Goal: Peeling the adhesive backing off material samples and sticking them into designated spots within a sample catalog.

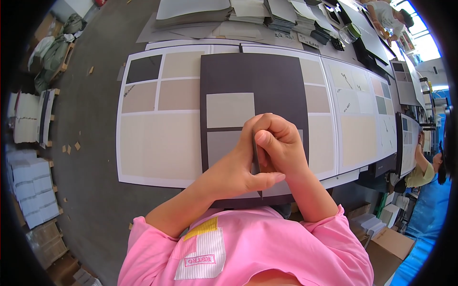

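Both my hands meet over a dark board [253, 71] bearing pale and grey swatches. A thin dark grey card [255, 164], seen nearly edge-on, stands between them. My left hand [238, 159] holds it from the left, with its fingers bent over behind and the thumb stretched to the right. My right hand [281, 140] is closed at the card's top right, fingers curled and thumb bent in. The fingertips on the card's far side are hidden. Under the hands lie a light grey swatch [230, 109] and a mid-grey swatch [222, 148] on the board.
White sample boards [160, 148] with beige swatches lie under and beside the dark board. Stacks of grey sheets [191, 12] fill the table's far side. Pallets with white stacks [33, 186] stand on the left floor. Co-workers [422, 167] are at the right; a cardboard box [391, 243] sits lower right.
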Available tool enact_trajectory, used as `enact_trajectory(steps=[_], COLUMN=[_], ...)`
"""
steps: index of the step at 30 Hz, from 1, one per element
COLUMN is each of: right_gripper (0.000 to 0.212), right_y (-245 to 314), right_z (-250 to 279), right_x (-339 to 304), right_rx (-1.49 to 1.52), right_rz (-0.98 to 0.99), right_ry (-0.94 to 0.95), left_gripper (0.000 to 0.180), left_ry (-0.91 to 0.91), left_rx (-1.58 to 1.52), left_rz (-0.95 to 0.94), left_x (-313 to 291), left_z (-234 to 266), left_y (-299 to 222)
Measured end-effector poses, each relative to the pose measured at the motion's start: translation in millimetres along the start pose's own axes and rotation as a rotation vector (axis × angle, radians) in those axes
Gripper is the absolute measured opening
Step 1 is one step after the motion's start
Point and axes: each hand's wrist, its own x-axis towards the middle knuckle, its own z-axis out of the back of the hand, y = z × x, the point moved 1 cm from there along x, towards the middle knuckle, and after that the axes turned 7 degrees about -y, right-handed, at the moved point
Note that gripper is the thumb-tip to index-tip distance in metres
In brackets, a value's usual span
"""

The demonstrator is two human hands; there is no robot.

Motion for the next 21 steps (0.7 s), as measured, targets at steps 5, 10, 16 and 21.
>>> enact_trajectory(steps=[5, 10, 16, 21], right_gripper=[0.025, 0.024, 0.009, 0.009], right_y=[-3, 2, 22, 31], right_z=[0, -1, 2, 0], right_x=[3, -1, -4, -6], right_rx=[-0.043, -0.01, -0.264, -0.53], right_rz=[0.142, 0.046, -0.146, 0.115], right_ry=[0.043, 0.0, -0.169, -0.137], left_gripper=[0.103, 0.101, 0.099, 0.101], left_ry=[-0.011, -0.002, -0.123, -0.294], left_rx=[0.014, -0.021, 0.124, 0.452], left_rz=[-0.028, -0.02, -0.075, -0.102], left_x=[-1, -3, -3, -5], left_z=[-3, -2, 6, 8], left_y=[1, -2, 3, -2])
